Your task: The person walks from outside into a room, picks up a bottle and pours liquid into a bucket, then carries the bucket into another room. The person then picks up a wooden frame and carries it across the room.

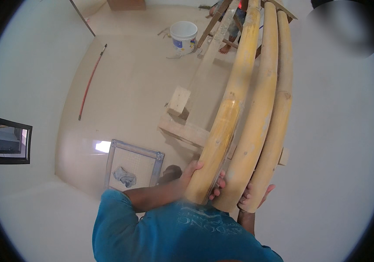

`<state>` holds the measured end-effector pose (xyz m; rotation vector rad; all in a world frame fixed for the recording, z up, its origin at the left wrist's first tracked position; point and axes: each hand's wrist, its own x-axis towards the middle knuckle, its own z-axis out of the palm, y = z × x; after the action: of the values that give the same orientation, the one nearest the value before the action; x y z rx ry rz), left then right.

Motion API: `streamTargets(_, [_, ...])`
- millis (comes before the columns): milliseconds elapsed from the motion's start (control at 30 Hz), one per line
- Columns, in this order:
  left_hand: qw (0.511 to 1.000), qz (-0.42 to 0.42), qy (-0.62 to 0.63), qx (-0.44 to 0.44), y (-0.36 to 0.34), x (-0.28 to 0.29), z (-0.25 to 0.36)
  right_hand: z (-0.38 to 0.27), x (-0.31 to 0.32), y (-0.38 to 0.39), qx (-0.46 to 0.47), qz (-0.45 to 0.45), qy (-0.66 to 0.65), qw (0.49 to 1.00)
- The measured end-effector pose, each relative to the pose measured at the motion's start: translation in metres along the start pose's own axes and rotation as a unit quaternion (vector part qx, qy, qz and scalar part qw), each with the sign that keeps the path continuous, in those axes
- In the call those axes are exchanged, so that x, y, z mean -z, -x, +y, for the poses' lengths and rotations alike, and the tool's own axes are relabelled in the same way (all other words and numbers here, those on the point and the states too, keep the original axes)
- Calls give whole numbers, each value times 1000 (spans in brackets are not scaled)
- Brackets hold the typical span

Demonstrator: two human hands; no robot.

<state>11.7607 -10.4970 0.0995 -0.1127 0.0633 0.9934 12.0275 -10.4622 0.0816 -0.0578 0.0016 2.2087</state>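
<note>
Three thick yellow bamboo poles run side by side away from my body: a left pole (236,85), a middle pole (263,96) and a right pole (281,98). My left hand (191,172) is wrapped round the near end of the left pole, thumb on its left side and fingertips showing on its right. Around the near end of the right pole is my right hand (265,196), cupping it from below, with its palm hidden under the bamboo. Fingers show between the middle and right poles. The middle pole's near end lies between my hands.
Beneath the poles is a wooden frame (187,131) with an upright block (178,99). A wooden trestle (213,22) stands at the far end, beside another person's foot (225,49). Leftward are a white bucket (183,30), a red rod (90,83) and a framed panel (134,150) bearing a cloth (124,177).
</note>
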Motion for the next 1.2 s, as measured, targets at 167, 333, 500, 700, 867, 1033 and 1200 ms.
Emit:
streamTargets(167, [989,-98,104,35,31,-50,-17,15,-65,25,24,-2,32,999])
streamTargets(333, [990,-128,65,2,37,-78,-27,16,-102,26,39,-39,112,992])
streamTargets(500, [995,-86,38,-44,40,-95,-39,10,-113,23,19,-39,133,990])
streamTargets(700, [992,-61,-21,-109,45,-129,-61,-6,-136,29,-71,-56,40,995])
streamTargets(867, [989,-41,-20,-142,55,-149,-75,-7,-144,30,-134,-62,-43,988])
streamTargets(1033, [973,-134,-56,-179,70,-149,-87,6,-144,31,-158,-74,-81,981])
streamTargets(1200, [947,-213,-37,-239,83,-147,-98,18,-146,31,-204,-99,-101,969])
